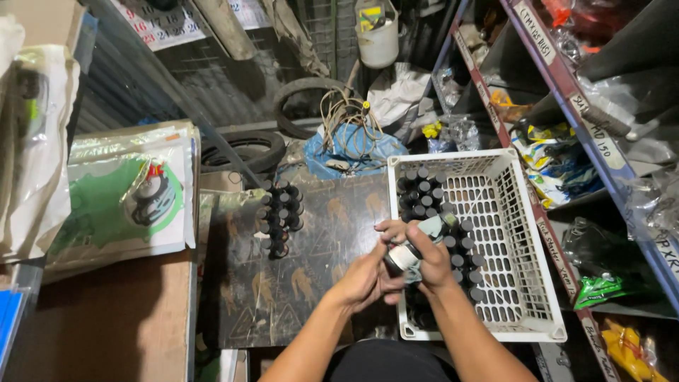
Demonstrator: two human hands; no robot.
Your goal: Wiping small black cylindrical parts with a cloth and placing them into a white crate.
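Head view: left hand (368,279) and right hand (429,260) both have fingers clamped on one small black-capped bottle with a white label (405,256), held over the near-left corner of the white plastic lattice crate (527,272). More black-capped bottles (422,189) stand inside it. Separate cluster of black bottles (279,214) sits on the dark patterned bench (297,283).

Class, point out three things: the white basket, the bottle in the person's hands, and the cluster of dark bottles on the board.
white basket (527,233): head view, bare mesh floor.
held bottle (404,256): head view, pale body.
bottle cluster (280,212): head view, middle caps.

Single head view, steeply downward, seemingly close above the hands (396,265).
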